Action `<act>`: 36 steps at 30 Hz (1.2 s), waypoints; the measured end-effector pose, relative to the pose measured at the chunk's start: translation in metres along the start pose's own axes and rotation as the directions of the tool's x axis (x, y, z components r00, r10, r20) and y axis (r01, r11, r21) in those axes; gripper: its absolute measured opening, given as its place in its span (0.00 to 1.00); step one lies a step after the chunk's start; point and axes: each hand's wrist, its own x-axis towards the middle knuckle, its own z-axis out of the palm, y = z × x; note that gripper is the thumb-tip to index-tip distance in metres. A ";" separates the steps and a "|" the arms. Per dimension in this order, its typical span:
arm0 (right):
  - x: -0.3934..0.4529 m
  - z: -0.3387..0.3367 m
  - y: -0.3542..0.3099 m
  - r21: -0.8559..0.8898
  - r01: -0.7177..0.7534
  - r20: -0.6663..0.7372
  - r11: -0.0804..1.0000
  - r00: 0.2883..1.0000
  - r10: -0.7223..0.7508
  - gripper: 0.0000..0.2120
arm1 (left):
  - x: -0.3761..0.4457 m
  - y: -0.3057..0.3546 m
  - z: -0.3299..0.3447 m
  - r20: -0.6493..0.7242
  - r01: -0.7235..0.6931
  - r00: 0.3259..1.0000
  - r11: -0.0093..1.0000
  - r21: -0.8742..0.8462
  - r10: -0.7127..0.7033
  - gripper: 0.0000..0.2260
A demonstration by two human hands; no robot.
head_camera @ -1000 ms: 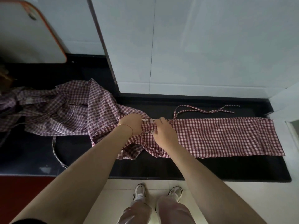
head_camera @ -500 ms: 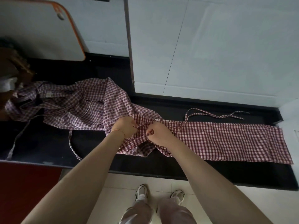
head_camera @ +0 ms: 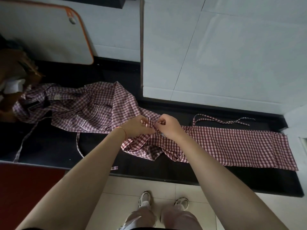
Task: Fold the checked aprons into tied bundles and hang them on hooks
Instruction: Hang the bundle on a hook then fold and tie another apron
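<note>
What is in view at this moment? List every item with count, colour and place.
Red-and-white checked cotton apron: one, folded into a long strip, right half of the counter.
Heap of checked aprons: count unclear, red-white, left of the strip.
Loose apron tie: one, checked, behind the strip.
Black stone counter: one, across the middle.
White board with orange rim: one, leaning at the back left.
White wall tiles: back right.
Brown object: far left, unclear.
White sneakers: two, on the floor.
Left hand: fingers pinch the strip's end.
Right hand: fingers pinch the same end.
</note>
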 end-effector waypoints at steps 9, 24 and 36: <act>-0.005 -0.008 -0.017 -0.101 0.035 0.270 0.994 0.963 -0.007 0.30 | 0.000 0.020 0.001 -0.064 -0.047 0.996 0.986 0.161 0.058 0.17; 0.010 -0.001 -0.005 -0.395 -0.146 0.196 0.907 0.951 0.239 0.25 | -0.011 -0.005 -0.056 -0.507 0.130 0.859 0.988 0.081 -0.071 0.10; 0.009 0.023 -0.013 -0.287 0.079 0.070 0.955 0.996 -0.061 0.31 | -0.010 -0.030 -0.030 -0.505 0.157 0.763 0.874 -0.461 -0.403 0.06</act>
